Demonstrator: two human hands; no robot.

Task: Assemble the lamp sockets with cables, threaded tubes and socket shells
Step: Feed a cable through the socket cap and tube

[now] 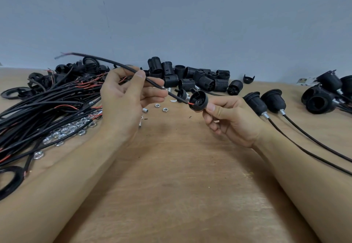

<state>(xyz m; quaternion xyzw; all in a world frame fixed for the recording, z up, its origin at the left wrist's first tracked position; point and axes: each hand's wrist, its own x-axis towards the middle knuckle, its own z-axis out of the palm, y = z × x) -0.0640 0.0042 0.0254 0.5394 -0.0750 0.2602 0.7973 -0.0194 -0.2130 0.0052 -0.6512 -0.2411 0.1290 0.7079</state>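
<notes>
At frame centre, the left hand [125,94] pinches a black cable [122,65]; the right hand [226,117] grips a socket cap [198,101]. Frayed red wire could snag the cap's hole.

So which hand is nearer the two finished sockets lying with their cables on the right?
Right. The right hand, pinching a socket cap, sits just beside the finished sockets. The left hand holds the cable farther off, on the far side of the cap.
</notes>
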